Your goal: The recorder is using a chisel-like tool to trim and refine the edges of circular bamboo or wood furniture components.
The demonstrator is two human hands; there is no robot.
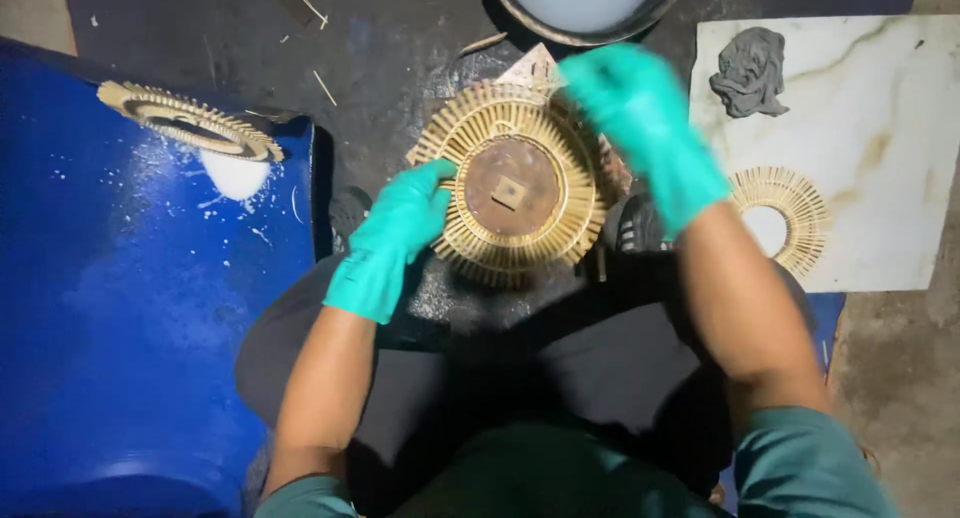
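Round disc of radiating pale bamboo sticks around a rusty brown metal hub, lying flat on the seated person's lap, its face turned up and no long axis to speak of. At far left, a second stick ring rests tilted on a blue plastic drum. The left hand in a teal rubber glove touches the disc's left rim, fingers curled against the stick ends. The right hand, likewise gloved, hovers blurred above the disc's upper right edge; its finger posture cannot be told. Farther right, a smaller stick ring and a grey crumpled rag lie on a white marble slab.
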